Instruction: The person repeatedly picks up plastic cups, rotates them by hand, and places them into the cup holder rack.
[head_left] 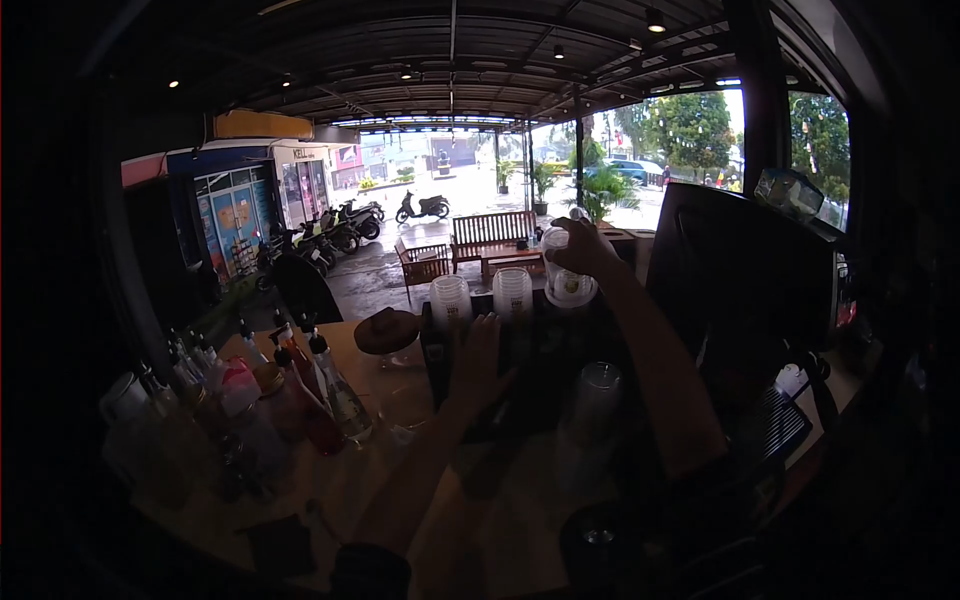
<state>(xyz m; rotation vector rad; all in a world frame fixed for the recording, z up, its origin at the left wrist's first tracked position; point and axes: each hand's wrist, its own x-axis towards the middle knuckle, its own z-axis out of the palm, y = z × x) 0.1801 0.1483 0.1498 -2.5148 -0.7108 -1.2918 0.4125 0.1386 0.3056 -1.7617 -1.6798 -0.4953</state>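
Observation:
My right hand (584, 250) is curled over the top of a clear plastic cup stack (571, 286) at the back of a dark, box-like unit (540, 355). Two more stacks stand to its left: a middle cup stack (512, 293) and a left cup stack (450, 298), both with small printing on them. Low in front of the left stack is my left hand (478, 358), its fingers stretched out and nothing seen in it. Whether those fingertips touch the cups or the unit is too dark to tell.
Several pump bottles (340, 395) crowd the counter at left. A round brown lid (388, 331) tops a glass jar (403, 355). A tall clear cup (597, 390) stands nearer me. At right is a dark monitor-like panel (740, 260). Beyond are a wooden bench (493, 232) and parked motorbikes (345, 228).

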